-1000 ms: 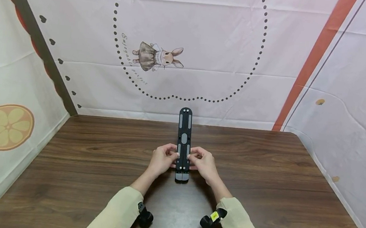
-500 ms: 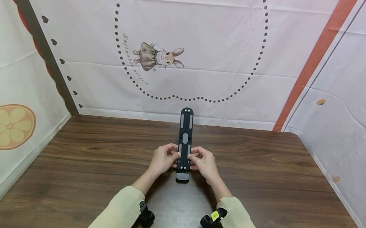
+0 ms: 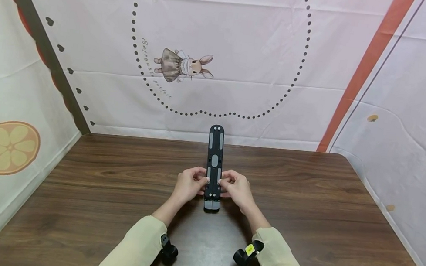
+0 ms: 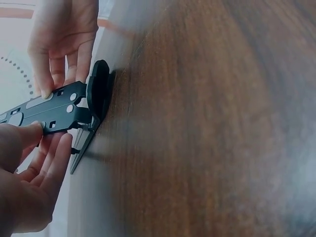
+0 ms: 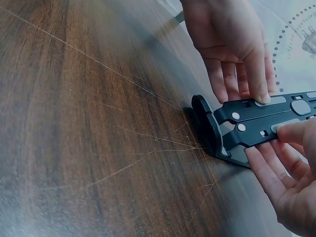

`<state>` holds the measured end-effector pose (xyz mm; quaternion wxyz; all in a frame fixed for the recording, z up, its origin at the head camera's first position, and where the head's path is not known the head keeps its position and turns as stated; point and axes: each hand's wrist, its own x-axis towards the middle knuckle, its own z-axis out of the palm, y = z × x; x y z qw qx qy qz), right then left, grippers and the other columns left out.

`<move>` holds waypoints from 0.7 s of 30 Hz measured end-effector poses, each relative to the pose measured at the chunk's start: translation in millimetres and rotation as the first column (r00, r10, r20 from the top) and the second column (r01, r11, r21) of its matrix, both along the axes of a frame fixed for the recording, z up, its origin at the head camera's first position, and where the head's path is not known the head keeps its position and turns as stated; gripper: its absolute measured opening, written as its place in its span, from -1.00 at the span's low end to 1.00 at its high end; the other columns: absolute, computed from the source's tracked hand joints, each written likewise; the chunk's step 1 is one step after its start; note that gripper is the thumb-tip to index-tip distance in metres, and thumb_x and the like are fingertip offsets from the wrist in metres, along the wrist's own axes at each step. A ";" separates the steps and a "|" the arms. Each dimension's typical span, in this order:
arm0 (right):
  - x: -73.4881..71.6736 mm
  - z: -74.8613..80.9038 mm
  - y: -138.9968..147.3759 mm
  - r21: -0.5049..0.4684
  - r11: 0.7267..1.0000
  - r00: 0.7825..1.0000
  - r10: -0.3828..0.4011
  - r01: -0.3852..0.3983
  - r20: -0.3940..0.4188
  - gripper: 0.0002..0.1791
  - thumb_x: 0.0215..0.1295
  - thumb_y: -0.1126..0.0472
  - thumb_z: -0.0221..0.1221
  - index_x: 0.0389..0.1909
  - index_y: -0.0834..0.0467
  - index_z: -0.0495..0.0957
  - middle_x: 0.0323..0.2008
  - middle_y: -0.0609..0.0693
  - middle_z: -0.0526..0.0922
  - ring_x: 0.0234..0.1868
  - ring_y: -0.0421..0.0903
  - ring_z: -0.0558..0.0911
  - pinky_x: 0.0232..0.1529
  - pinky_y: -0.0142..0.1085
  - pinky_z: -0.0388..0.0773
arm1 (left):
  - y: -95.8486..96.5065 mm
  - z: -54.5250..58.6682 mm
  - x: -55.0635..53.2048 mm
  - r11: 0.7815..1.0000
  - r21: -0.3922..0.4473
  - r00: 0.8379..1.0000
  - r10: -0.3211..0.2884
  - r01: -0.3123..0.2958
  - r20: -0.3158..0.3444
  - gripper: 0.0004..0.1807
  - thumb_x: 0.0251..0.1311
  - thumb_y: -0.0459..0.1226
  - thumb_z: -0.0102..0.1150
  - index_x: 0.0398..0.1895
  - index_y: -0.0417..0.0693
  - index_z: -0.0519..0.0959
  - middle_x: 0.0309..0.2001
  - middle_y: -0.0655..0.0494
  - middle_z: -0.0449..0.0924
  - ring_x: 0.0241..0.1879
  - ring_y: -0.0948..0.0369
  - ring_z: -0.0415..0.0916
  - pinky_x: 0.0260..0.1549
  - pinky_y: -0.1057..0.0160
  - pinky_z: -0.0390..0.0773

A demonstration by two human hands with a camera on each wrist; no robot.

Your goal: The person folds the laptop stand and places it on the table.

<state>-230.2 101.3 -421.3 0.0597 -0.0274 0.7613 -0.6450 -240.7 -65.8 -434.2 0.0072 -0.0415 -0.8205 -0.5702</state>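
While the left grip point(image 3: 189, 186) pinches one long edge of the stand point(image 3: 214, 175) and the right grip point(image 3: 238, 191) the other, thumbs on its face, the stand sits between them, its near end seemingly resting on the counter point(image 3: 90, 207). Best to press evenly with both thumbs, clear of the rivets point(image 5: 241, 128), so neither half twists.

white printed cloth point(image 3: 245, 57) backs a brown wood-grain table point(image 3: 308, 196).
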 end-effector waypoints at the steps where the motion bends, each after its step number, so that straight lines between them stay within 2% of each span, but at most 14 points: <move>1: -2.4 -3.3 0.6 -0.006 1.000 1.000 0.000 0.000 0.002 -0.77 0.19 0.40 0.14 -0.12 0.37 0.51 -0.35 0.23 0.57 -0.37 0.05 0.66 -0.27 0.02 0.58 | 0.4 0.3 0.2 1.000 -0.010 1.000 0.006 -0.006 -0.003 -0.83 0.14 -0.38 0.17 -0.19 -0.14 0.60 -0.48 0.00 0.58 -0.58 0.23 0.56 -0.58 0.24 0.61; 8: -8.5 -12.4 0.5 -0.001 1.000 1.000 -0.015 0.015 0.005 -0.80 0.19 0.39 0.15 -0.16 0.30 0.53 -0.40 0.12 0.57 -0.43 -0.10 0.65 -0.34 -0.07 0.62 | 2.5 1.7 2.1 0.994 -0.102 0.999 0.040 -0.043 -0.036 -0.84 0.14 -0.34 0.19 -0.20 -0.14 0.60 -0.51 0.05 0.59 -0.61 0.26 0.54 -0.64 0.33 0.57; 16: -7.9 -13.0 -0.3 0.006 1.000 1.000 -0.005 0.005 0.001 -0.84 0.20 0.37 0.13 -0.18 0.25 0.53 -0.40 0.10 0.57 -0.41 -0.10 0.65 -0.35 -0.12 0.62 | 1.9 1.4 3.9 0.986 -0.150 0.996 0.062 -0.071 -0.063 -0.85 0.11 -0.33 0.22 -0.25 -0.16 0.60 -0.54 0.09 0.61 -0.65 0.26 0.53 -0.67 0.34 0.53; 21: -8.0 -10.9 1.0 -0.004 1.000 1.000 0.006 -0.006 0.018 -0.82 0.21 0.36 0.14 -0.16 0.28 0.52 -0.39 0.13 0.57 -0.40 -0.09 0.65 -0.31 -0.07 0.61 | 2.7 1.0 7.4 0.985 -0.154 0.996 0.070 -0.079 -0.063 -0.84 0.09 -0.33 0.25 -0.24 -0.13 0.60 -0.53 0.12 0.63 -0.63 0.28 0.53 -0.65 0.35 0.53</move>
